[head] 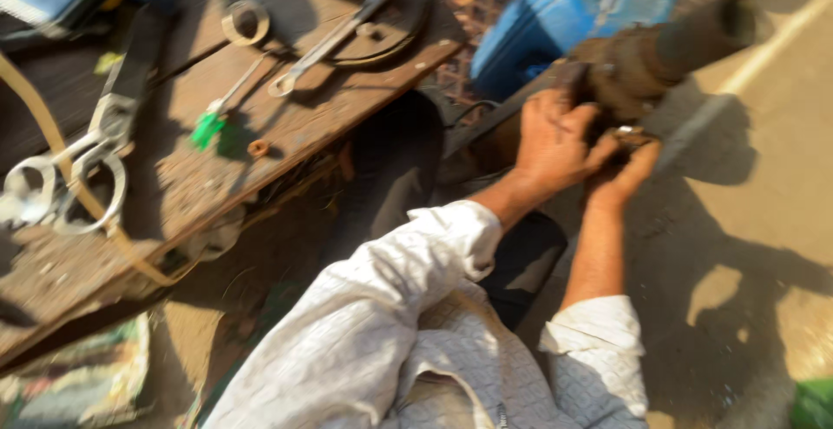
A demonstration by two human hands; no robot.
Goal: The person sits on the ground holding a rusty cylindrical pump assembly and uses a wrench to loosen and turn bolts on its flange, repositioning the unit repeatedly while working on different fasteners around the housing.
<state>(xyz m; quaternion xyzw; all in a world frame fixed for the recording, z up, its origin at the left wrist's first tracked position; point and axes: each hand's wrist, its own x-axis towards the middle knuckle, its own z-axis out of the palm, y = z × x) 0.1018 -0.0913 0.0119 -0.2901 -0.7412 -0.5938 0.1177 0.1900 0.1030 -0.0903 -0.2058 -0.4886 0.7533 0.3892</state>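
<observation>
— What are the hands doing?
— Left hand (pixel 551 143) is clasping the rusty brown metal assembly with a dark pipe end (pixel 659 52); right hand (pixel 620 169) is pinching a small fitting (pixel 633 137) underneath, still attached.
— Tools?
— Silver spanner (pixel 334 39) is lying unused on the wooden bench (pixel 286 125).

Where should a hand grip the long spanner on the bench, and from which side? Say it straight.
Grip the spanner by its bare middle shank, coming down from above. It lies flat on the wooden bench, slanting from its open jaw end near the front edge up to the far end, which rests over a dark round part. The shank is the slimmest, clearest stretch; both hands are busy elsewhere.
</observation>
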